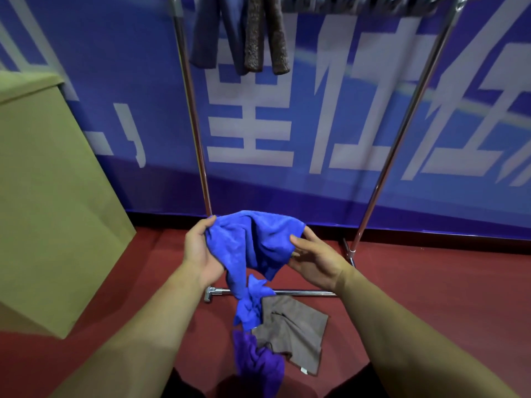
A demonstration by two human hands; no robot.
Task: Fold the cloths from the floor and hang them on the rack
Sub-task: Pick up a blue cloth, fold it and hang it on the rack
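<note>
Hands hold the blue cloth [255, 239] up in front of the rack [195, 116], near its base. The left hand [199, 248] grips the left edge and the right hand [311, 258] pinches the right side, probably to find corners for folding; a twisted tail hangs down. A brown cloth [293, 331] and a purple cloth [258, 366] lie on the near floor [431, 297]. The rack's top bar is cut off, and the hanging cloths [244, 33] are blurred.

My one head-worn wide-angle view looks forward and down from close above my hands, facing the rack [195, 116] and banner [330, 124], with the floor [431, 297] across the lower frame.
</note>
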